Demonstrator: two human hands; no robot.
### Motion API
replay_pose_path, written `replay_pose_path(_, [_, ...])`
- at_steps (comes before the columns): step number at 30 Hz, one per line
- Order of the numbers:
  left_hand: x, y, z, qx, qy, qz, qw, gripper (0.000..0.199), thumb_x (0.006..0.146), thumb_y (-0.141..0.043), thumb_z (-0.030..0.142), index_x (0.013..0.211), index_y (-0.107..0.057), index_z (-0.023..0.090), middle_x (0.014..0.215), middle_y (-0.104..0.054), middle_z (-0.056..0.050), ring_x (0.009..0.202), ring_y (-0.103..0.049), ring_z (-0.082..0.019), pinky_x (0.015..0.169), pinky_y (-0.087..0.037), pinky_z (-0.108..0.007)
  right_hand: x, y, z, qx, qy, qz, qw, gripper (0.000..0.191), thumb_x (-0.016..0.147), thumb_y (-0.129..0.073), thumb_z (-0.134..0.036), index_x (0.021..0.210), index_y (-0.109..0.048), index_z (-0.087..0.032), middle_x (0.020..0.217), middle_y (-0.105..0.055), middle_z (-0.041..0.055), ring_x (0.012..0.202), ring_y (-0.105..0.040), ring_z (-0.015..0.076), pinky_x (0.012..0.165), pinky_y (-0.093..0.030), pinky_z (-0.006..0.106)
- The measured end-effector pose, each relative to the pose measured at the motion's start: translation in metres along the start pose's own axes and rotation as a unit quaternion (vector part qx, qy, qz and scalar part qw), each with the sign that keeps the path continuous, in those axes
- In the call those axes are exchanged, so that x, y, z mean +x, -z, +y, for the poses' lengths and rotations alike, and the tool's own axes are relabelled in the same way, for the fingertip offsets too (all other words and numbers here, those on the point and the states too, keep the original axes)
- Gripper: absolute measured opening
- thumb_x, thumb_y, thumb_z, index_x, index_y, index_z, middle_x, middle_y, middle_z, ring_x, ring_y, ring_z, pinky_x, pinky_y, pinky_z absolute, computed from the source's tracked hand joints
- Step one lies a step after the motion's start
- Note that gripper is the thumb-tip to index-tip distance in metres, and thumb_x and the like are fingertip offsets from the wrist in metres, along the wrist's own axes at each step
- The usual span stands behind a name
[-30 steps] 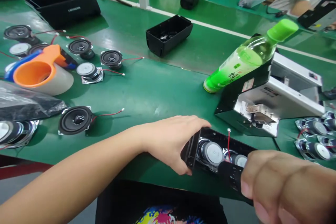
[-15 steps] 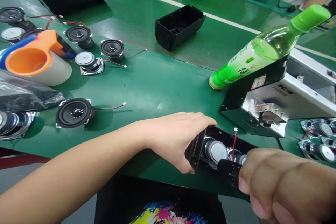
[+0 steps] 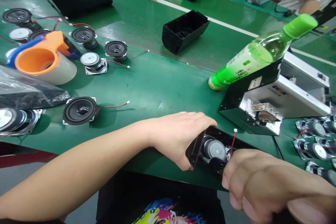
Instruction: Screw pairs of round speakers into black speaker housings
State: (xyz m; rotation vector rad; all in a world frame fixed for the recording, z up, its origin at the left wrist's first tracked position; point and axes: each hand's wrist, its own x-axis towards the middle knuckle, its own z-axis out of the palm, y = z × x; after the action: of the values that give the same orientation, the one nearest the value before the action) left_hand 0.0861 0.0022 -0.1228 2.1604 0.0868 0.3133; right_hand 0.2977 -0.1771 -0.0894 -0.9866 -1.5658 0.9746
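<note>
black speaker enclosure (image 3: 223, 136) held at the front edge of the green surface (image 3: 157, 91)
the left hand (image 3: 178, 138) wraps the enclosure's end, fingers curled firmly over it; the right hand (image 3: 259, 178) is closed around a black electric screwdriver (image 3: 216, 166), which sits just beside a speaker (image 3: 215, 149) mounted inside.

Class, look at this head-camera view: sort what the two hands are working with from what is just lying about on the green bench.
In use: left hand; right hand; black speaker enclosure; speaker drivers inside it; black ribbed tool.
Lying about: green-capped bottle; loose wired speaker; orange tape holder; spare black enclosure.
</note>
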Motion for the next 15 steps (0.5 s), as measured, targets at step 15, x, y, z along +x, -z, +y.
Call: replay_pose_path(15, [-0.003, -0.002, -0.002, 0.011, -0.004, 0.009, 1.000, 0.098, 0.065, -0.095, 0.041, 0.149, -0.051, 0.017, 0.145, -0.066, -0.020, 0.132, -0.067, -0.042, 0.113, -0.055, -0.056, 0.030, -0.042, -0.021, -0.002, 0.046, 0.127, 0.991, 0.021, 0.113, -0.060, -0.032, 0.121, -0.078, -0.036, 0.068, -0.068, 0.0019, 0.057, -0.068, 0.0221, 0.058, -0.063, 0.043])
